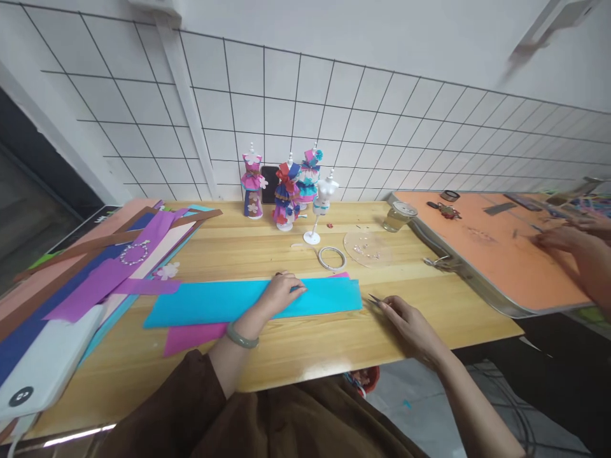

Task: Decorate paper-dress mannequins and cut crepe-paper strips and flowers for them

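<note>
White case (52, 362), with cable. Beside it, layered coloured sheets (28, 346), bracelet (134, 253) on top. Flower (167, 271), pale, just behind the blue sheet (200, 302). The latter lies lengthwise on the table (157, 381), partly over a magenta sheet (193, 338). Left hand (282, 296): on the blue sheet, fingers bent; whether they pinch anything, cannot tell. Behind: three dressed forms (287, 197) and, to their right, one white form (328, 191). Ring (331, 257), flat, beside a clear dish (360, 257) of small pieces. Right hand (405, 321): fingers closed on a pointed tool (375, 299), type unclear; tips near the blue sheet's right end, apart from it. Cup (400, 217), lidded. Orange mat (506, 254), another person's hand (568, 245) above it.

Stage, as judged: sheet steadied, tool held ready. Contact would call for leftward tips and a firm left hand.
</note>
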Demonstrator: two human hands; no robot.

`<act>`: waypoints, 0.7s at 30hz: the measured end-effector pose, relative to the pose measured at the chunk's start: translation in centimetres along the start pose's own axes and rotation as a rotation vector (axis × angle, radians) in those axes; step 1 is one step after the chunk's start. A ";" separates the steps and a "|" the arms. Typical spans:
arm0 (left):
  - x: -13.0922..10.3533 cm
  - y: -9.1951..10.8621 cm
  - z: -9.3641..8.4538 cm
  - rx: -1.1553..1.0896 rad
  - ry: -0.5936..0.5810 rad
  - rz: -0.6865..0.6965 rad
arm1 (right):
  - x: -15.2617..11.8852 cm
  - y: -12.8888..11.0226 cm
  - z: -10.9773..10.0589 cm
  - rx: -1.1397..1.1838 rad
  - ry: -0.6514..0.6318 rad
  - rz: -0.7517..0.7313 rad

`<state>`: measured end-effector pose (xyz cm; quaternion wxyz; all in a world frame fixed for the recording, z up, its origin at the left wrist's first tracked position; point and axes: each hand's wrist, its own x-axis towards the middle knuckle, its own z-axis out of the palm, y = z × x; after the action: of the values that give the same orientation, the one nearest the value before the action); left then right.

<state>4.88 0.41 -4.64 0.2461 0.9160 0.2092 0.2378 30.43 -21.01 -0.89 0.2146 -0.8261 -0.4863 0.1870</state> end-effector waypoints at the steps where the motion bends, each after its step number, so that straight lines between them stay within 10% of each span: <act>1: 0.0 0.0 0.0 -0.008 0.003 -0.004 | 0.0 0.0 -0.2 -0.009 -0.021 -0.001; 21: -0.2 0.0 0.4 0.046 0.011 0.008 | 1.5 -0.8 -1.4 -0.149 -0.256 -0.123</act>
<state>4.96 0.16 -4.95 0.2228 0.9210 0.2125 0.2387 31.25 -19.55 0.54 0.1001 -0.7779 -0.5717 0.2409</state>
